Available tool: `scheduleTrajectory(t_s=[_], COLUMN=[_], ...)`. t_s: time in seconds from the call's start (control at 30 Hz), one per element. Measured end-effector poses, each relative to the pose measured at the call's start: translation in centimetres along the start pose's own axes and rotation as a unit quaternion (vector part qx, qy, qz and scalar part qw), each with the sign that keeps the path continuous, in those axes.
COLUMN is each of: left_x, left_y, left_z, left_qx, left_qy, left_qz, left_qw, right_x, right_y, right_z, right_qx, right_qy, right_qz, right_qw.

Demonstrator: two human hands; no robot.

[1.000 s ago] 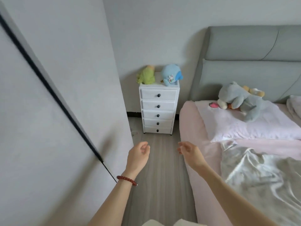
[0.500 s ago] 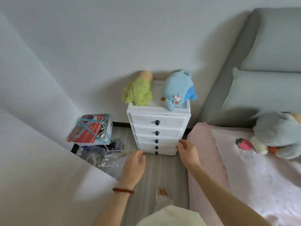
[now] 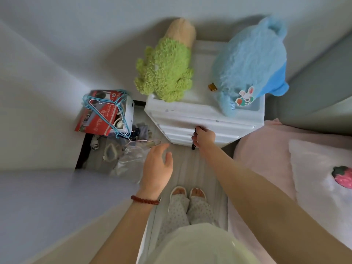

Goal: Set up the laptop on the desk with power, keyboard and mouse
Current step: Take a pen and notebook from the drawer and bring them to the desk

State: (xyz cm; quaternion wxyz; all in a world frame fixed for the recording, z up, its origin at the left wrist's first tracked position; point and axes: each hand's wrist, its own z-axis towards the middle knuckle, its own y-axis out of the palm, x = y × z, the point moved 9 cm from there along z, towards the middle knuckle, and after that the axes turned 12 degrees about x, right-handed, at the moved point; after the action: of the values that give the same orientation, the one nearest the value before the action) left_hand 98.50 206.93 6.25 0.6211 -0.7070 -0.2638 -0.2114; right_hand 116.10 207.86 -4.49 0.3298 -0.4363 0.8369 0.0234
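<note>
No laptop, keyboard, mouse or power cable is in view. A white chest of drawers [image 3: 190,111] stands against the wall, seen from above. My right hand [image 3: 203,138] is at its front, fingers curled around a dark drawer knob [image 3: 198,128] of an upper drawer. The drawers look closed. My left hand [image 3: 158,168] hovers open over the floor, just left of the chest's front, holding nothing. It wears a red bead bracelet at the wrist.
A green plush toy [image 3: 167,73] and a blue plush toy [image 3: 249,65] sit on the chest's top. To the left lie a red-and-white box [image 3: 102,113] with blue hangers and floor clutter [image 3: 122,151]. The pink bed [image 3: 276,159] is right; a wall panel [image 3: 38,206] is left.
I have walked up to the chest and now look straight down on it. My right hand moved from the chest's lower corner onto a drawer knob. My left hand stayed open.
</note>
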Motion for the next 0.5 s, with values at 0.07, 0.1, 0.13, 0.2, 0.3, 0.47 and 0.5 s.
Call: scheduleTrajectory(t_s=[0.07, 0.1, 0.13, 0.2, 0.3, 0.47, 0.5], left_x=[0.7, 1.1, 1.4, 2.4, 2.5, 0.1, 0.3], left_y=[0.1, 0.0, -0.2, 0.0, 3.1, 5.9, 6.0], left_z=[0.5, 0.7, 0.8, 0.9, 0.0, 0.6, 0.9], left_qx=[0.006, 0.013, 0.025, 0.037, -0.066, -0.142, -0.136], left_qy=[0.031, 0.045, 0.061, 0.114, 0.217, 0.219, 0.223], left_qz=[0.003, 0.002, 0.003, 0.053, 0.262, 0.288, 0.265], left_qw=[1.0, 0.999, 0.998, 0.991, 0.938, 0.921, 0.928], right_x=[0.6, 1.2, 2.2, 4.7, 8.3, 9.0, 7.9], right_y=[0.1, -0.2, -0.7, -2.0, -3.7, -7.8, -8.6], right_z=[0.0, -0.2, -0.6, -1.9, -4.1, -6.7, -7.1], right_qx=[0.007, 0.012, 0.014, 0.008, -0.017, -0.029, -0.022], right_qy=[-0.012, -0.012, -0.006, 0.017, 0.063, 0.021, -0.033], right_qz=[-0.005, -0.01, -0.014, -0.007, 0.008, -0.082, -0.121], right_qw=[1.0, 1.0, 1.0, 1.0, 0.998, 0.996, 0.992])
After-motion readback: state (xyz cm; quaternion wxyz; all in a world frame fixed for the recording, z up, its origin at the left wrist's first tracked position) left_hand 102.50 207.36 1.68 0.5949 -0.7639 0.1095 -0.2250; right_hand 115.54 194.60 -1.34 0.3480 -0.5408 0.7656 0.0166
